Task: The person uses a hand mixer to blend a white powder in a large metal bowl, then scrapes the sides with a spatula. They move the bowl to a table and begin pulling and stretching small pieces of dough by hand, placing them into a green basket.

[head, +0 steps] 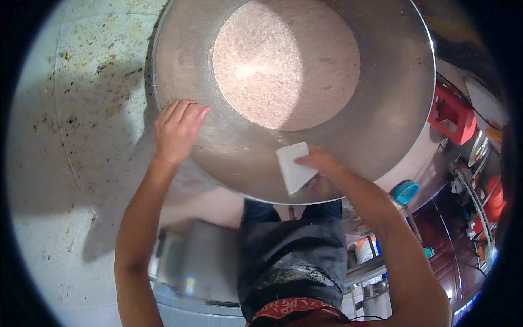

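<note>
A very large round metal bowl (380, 102) stands before me, its near rim close to my thighs. Pale, wet, pinkish-beige mixture (261, 69) with small flecks lies in its bottom, partly in shadow. My left hand (182, 128) rests on the left rim of the bowl, fingers over the inner side, and holds no tool. In my right hand (320, 163) is a flat white plastic scraper (296, 167), held against or just above the bowl's near inner wall. The mixture lies beyond the scraper.
A stained pale wall (98, 81) rises at the left. On the right stand a red plastic stool (459, 118), a teal round container (405, 192) and a metal rack (474, 196). A grey metal surface (196, 253) is behind the bowl's near left side.
</note>
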`<state>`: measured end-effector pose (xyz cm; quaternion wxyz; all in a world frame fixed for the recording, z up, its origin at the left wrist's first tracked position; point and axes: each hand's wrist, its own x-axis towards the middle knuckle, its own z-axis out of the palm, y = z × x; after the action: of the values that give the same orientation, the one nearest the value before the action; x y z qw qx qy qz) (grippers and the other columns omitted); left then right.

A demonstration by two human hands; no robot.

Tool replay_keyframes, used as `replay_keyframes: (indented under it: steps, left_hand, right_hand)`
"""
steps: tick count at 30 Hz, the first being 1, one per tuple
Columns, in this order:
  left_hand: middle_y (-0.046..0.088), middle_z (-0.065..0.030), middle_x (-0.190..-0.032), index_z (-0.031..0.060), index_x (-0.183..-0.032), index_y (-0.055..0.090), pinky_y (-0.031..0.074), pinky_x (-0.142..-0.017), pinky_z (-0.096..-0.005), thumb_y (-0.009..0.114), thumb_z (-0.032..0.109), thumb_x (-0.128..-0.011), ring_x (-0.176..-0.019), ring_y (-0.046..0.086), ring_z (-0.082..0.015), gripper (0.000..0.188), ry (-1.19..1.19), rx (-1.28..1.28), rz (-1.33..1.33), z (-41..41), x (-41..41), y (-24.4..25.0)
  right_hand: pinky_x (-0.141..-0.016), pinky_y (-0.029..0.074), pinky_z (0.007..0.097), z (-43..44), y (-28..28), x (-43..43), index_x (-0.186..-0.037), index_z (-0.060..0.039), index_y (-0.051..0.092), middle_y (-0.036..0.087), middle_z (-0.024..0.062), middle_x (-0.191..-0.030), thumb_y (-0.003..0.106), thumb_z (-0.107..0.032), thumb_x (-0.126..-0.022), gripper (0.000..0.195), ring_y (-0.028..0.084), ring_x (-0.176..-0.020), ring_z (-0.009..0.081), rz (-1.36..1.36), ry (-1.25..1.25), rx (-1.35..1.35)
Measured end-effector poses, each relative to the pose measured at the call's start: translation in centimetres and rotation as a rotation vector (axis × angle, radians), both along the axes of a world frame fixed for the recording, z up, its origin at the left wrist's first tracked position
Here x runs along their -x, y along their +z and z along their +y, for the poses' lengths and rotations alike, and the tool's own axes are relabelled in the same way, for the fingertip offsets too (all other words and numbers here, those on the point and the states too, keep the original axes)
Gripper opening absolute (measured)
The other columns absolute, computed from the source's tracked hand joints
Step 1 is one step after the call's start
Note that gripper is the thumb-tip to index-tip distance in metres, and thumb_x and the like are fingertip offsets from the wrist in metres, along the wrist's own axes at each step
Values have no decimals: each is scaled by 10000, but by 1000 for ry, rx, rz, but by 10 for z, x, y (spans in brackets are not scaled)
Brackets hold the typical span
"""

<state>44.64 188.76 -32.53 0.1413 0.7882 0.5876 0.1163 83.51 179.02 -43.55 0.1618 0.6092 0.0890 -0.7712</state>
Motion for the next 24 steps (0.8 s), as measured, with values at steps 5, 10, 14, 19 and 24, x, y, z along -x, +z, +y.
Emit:
replay_keyframes:
  steps: [5,10,14,19,24]
  left_hand:
    - [660,-66,-850,70,-841,639,504,-701,-366,744,107,-827,-787,636,-263,113,37,24,-57,0,0,-1]
    - [663,-77,-857,60,-868,629,501,-692,-379,735,87,-840,-785,633,-281,113,25,36,-90,0,3,-1]
    - [660,-87,-853,56,-884,609,496,-673,-385,735,76,-840,-770,625,-292,135,10,23,-124,-2,5,-4]
    - [653,-82,-841,60,-835,600,489,-646,-392,748,83,-828,-738,623,-286,149,56,13,-136,-7,8,-7]
    - [632,-127,-867,65,-899,557,476,-676,-427,661,118,-902,-780,610,-329,116,48,104,-114,-12,13,-4]
  right_hand:
    - [-852,543,451,-24,-38,91,-1213,-21,640,696,157,-1123,740,-181,-860,401,660,-1050,290,-94,41,-54]
    - [-918,538,400,-9,-46,144,-1276,41,564,657,190,-1184,748,-186,-864,505,652,-1076,283,252,-473,-75]
    - [-922,537,430,26,-32,203,-1278,51,538,646,173,-1203,753,-202,-870,525,652,-1069,283,225,-670,-127]
    - [-933,505,483,73,-30,260,-1311,24,530,626,146,-1244,739,-214,-887,529,613,-1131,286,-41,-627,-19]
    - [-952,486,515,123,-44,309,-1323,0,524,616,130,-1258,710,-246,-920,508,577,-1170,311,173,-1036,-12]
